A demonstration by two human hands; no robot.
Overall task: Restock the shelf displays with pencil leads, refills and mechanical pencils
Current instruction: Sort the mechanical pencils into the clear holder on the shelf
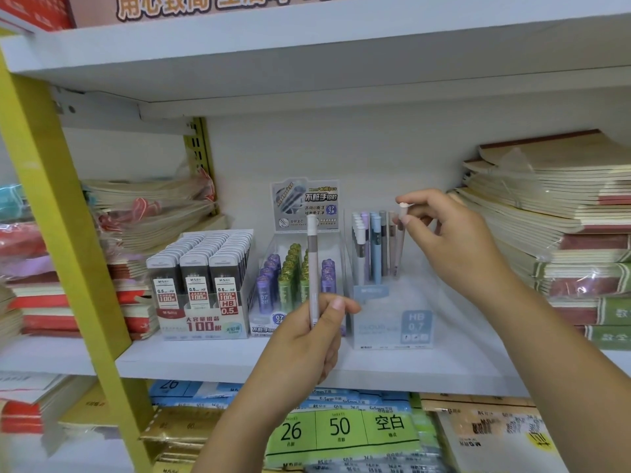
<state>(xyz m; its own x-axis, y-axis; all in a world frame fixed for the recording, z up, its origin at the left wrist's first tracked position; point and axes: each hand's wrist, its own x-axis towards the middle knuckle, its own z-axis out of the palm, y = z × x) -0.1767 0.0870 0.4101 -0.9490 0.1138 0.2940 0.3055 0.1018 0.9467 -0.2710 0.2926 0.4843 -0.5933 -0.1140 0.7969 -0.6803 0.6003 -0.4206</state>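
Shelf (pixel 205 360): pencils (pixel 375 247) in clear box (pixel 392 331)

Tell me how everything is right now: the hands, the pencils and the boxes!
Left hand: gripping a pencil.
Held pencil: upright, in front of the shelf.
Right hand: fingers pinching the top of a pink pencil.
Pink pencil: standing in the pencil box, slightly tilted.
Pencil box: pencils standing only at the back.
0.5 lead box: packed, three rows.
0.7 lead box: purple and green tubes standing.
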